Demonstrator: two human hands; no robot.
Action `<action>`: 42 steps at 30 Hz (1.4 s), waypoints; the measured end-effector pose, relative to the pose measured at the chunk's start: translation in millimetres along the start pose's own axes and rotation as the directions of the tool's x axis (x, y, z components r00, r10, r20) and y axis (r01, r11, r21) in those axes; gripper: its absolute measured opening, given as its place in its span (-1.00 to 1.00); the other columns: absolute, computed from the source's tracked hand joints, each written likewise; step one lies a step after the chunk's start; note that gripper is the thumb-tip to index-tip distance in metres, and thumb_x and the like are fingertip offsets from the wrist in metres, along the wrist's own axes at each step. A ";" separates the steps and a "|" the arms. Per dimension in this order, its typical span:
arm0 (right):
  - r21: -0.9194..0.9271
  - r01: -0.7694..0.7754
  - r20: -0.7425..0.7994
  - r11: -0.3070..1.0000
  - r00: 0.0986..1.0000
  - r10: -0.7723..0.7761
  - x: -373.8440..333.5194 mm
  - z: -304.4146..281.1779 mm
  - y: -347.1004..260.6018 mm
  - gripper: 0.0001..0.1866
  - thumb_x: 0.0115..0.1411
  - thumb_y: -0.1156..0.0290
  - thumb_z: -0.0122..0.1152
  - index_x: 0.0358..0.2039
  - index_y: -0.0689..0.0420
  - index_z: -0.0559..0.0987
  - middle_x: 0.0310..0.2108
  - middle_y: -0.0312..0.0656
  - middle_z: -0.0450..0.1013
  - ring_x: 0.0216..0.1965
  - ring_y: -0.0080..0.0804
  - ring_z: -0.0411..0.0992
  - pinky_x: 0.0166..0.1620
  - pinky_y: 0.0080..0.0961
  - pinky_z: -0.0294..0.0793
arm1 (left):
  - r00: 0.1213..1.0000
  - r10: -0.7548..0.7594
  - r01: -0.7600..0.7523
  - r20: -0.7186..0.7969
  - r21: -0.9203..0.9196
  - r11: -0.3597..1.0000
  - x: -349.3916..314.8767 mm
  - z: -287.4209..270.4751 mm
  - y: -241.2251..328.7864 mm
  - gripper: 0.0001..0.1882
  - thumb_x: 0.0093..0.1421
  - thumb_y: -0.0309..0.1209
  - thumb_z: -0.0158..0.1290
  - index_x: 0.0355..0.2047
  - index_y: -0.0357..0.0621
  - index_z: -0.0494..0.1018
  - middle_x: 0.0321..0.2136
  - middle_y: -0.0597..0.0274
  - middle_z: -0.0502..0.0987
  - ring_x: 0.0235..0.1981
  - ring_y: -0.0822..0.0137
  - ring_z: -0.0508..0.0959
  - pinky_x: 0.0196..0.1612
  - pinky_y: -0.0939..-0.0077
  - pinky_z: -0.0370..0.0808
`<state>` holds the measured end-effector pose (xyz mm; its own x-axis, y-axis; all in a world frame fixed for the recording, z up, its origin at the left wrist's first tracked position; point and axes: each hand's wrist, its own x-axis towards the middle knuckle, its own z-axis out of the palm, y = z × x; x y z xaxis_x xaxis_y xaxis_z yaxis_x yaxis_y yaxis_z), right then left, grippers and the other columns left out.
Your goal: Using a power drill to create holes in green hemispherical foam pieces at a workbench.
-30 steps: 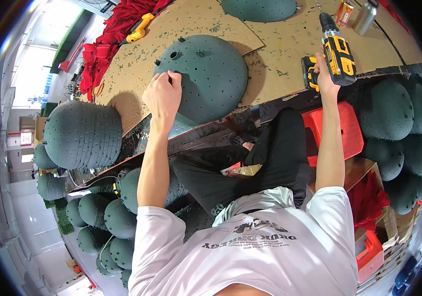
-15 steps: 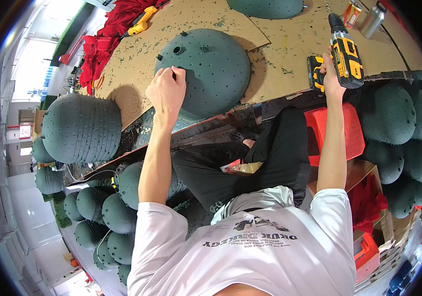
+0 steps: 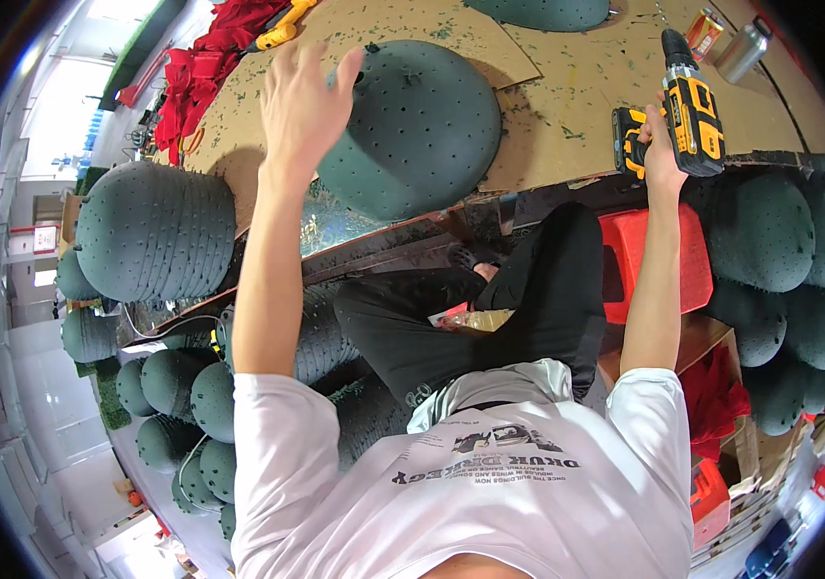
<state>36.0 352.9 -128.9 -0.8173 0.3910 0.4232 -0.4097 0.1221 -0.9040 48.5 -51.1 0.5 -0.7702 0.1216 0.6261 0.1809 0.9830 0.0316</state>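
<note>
A dark green plastic dome (image 3: 417, 140), dotted with small holes and a few raised bits, lies on the cardboard-covered bench in front of me. My left hand (image 3: 306, 111) is at the dome's left edge, fingers stretched apart and nothing in them; I cannot tell whether it touches the dome. Over the bench's near edge on the right, my right hand (image 3: 660, 145) grips a yellow and black cordless drill (image 3: 697, 121) by its handle. The drill's long bit points away from me.
Stacked green domes (image 3: 157, 232) stand at the left end of the bench (image 3: 567, 106). A second yellow drill (image 3: 282, 27) lies by red cloth (image 3: 181, 96). A metal bottle (image 3: 744, 48) and an orange can (image 3: 703, 34) stand at far right. A red stool (image 3: 668, 261) is below.
My left hand has left the dome's top, moved left and away from me, and opened from a fist. The dome no longer shows its large open hole. My right hand still holds the drill.
</note>
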 end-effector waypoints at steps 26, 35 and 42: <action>-0.049 -0.191 0.330 0.980 0.923 0.196 -108.3 -5.8 -82.3 -0.51 0.27 0.45 0.15 0.19 0.31 0.36 -0.55 -0.38 0.32 -0.50 -0.64 0.31 -0.31 -0.68 0.30 | 0.929 -0.134 0.239 0.346 -0.281 0.930 35.6 45.8 15.7 -0.61 0.26 -0.26 -0.06 -0.17 -0.37 0.58 -0.18 -0.20 0.62 -0.11 -0.09 0.60 0.03 0.14 0.48; -0.392 -0.182 0.437 0.902 0.826 0.357 -255.6 -11.6 -96.3 -0.70 0.20 0.45 0.27 -0.04 0.19 0.56 -0.34 -0.21 0.51 -0.30 -0.34 0.47 -0.19 -0.41 0.45 | 0.947 -0.109 0.194 0.303 -0.268 0.944 31.9 52.2 10.9 -0.63 0.25 -0.26 -0.04 -0.19 -0.32 0.59 -0.19 -0.17 0.62 -0.12 -0.09 0.60 -0.01 0.12 0.49; -0.351 0.130 0.528 0.927 0.846 0.081 -288.1 -2.1 -100.7 -0.77 0.12 0.42 0.33 -0.17 0.09 0.66 -0.21 -0.18 0.60 -0.17 -0.15 0.56 -0.14 -0.22 0.52 | 0.950 -0.098 0.184 0.296 -0.281 0.942 32.6 55.9 5.6 -0.64 0.25 -0.26 -0.03 -0.17 -0.30 0.59 -0.20 -0.14 0.63 -0.13 -0.06 0.61 -0.02 0.13 0.51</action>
<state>313.5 229.9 -160.0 -0.9380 -0.1409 0.3168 -0.3444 0.4841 -0.8044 -9.8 -33.9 -22.5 -0.9306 0.0603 0.3609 0.2001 0.9097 0.3638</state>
